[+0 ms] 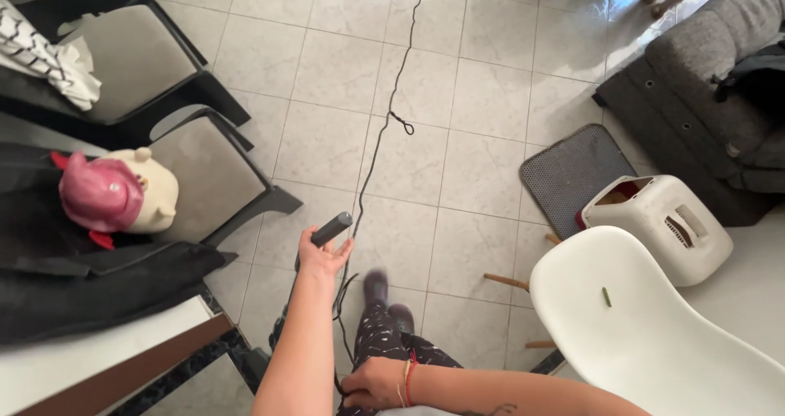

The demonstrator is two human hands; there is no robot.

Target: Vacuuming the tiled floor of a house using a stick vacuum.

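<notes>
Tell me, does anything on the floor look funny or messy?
Yes. The thin black cord trails across the pale tiled floor with a small knotted loop partway along. It runs back toward the left hand, which grips a dark cylindrical handle. A small green bit also lies on the white moulded plastic chair.

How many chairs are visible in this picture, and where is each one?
3. Two black-framed chairs with grey seat cushions stand at the left, one at the top corner, one below it. One white moulded plastic chair with wooden legs is at the lower right. Others may be out of view.
</notes>
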